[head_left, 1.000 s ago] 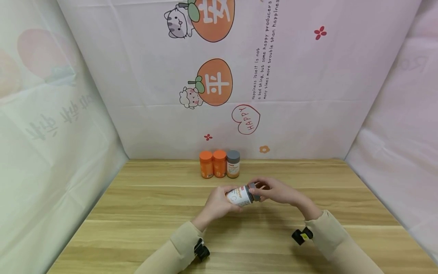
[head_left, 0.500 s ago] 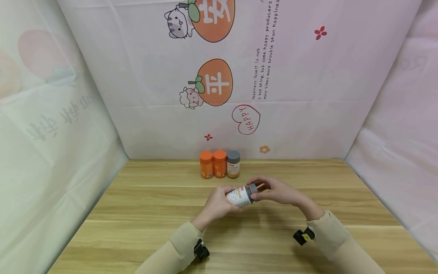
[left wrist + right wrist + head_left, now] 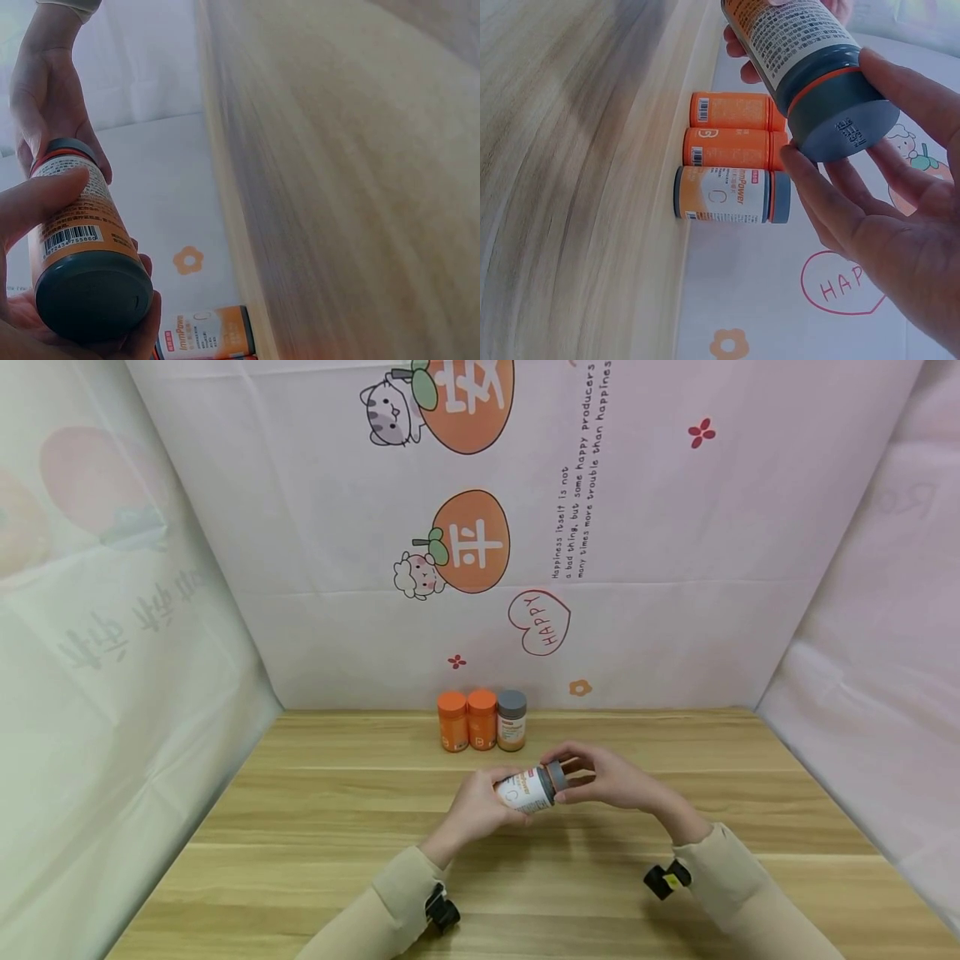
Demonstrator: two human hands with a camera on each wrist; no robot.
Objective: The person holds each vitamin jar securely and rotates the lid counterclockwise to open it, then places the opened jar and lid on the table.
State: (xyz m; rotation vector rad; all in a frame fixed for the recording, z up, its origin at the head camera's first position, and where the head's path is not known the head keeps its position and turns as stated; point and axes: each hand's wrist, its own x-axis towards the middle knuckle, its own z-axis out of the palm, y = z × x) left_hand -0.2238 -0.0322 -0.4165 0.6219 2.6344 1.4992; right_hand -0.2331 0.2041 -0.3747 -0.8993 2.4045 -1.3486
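Note:
My left hand (image 3: pixel 476 803) grips a supplement bottle (image 3: pixel 524 790) round its body and holds it tilted above the table, neck end to the right. Its label is white and orange, and its dark grey base faces the left wrist camera. A grey cap (image 3: pixel 844 116) sits on the neck with an orange ring at its edge. The thumb and fingers of my right hand (image 3: pixel 613 782) are curled round that cap. In the right wrist view, the fingertips are right at the cap's rim, and its flat top shows printed characters.
Two orange bottles (image 3: pixel 452 722) (image 3: pixel 482 721) and a grey-capped bottle (image 3: pixel 512 722) stand upright in a row near the table's back edge. Behind them rises a white printed cloth (image 3: pixel 637 635). Beneath my hands lies the wooden table (image 3: pixel 337 810).
My right hand has shifted its fingers round the cap, turning slightly at the wrist. My left hand keeps the bottle in the same spot. The row at the back stays put.

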